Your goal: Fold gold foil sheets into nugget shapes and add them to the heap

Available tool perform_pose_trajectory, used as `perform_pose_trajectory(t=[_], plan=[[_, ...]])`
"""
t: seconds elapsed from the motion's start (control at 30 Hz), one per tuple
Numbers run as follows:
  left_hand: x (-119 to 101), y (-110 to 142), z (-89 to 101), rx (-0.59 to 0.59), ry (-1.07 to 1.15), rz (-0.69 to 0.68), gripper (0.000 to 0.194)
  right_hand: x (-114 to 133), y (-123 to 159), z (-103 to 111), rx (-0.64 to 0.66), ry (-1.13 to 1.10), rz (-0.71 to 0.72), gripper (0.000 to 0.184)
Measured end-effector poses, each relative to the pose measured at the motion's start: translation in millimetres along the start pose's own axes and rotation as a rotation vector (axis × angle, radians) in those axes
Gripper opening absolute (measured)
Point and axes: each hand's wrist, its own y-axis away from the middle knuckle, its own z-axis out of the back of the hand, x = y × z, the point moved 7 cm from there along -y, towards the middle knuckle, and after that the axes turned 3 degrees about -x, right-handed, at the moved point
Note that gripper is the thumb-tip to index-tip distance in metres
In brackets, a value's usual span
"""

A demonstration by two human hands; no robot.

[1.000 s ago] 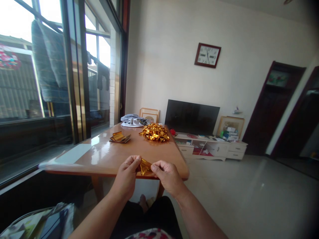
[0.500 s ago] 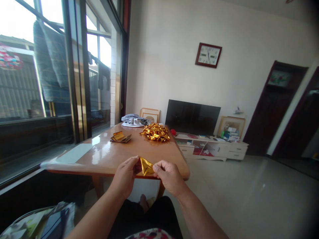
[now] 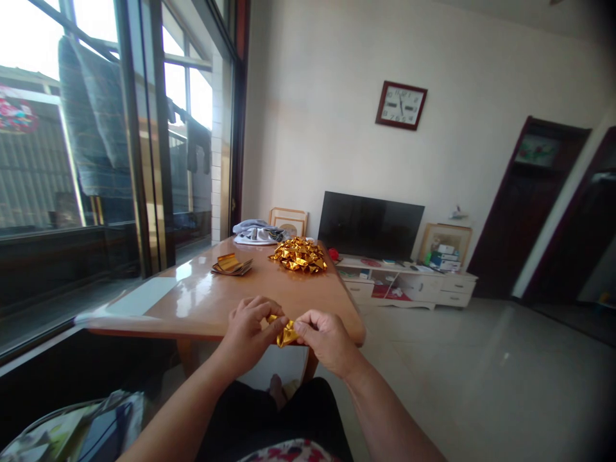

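Observation:
My left hand and my right hand meet just off the near edge of a wooden table. Both pinch a small folded piece of gold foil paper, which is mostly hidden between my fingers. Farther along the table lies a heap of folded gold pieces. To its left sits a small stack of flat gold sheets.
Bundled cloth rests at the table's far end. A dark television stands on a white low cabinet by the wall, under a clock. Large windows run along the left. Tiled floor spreads to the right.
The gold piece stood up as an open triangle between my hands half a second ago; now my fingers have closed in and folded it smaller, with my left thumb over it.

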Motion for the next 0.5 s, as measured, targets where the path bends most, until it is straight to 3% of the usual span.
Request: perform_pose_trajectory(t=[0.17,0.33,0.5], plan=[[11,2,-0.5,0.019,0.13,0.114,0.021,-4,-3,5,-0.077,-0.15,-0.032,0.033],[20,6,0.1,0.033,0.2,0.223,0.026,-1,-3,9,-0.088,-0.132,-0.001,0.028],[7,2,4.3,-0.015,-0.003,0.073,0.013,2,-1,11,-0.069,-0.029,0.001,0.024]])
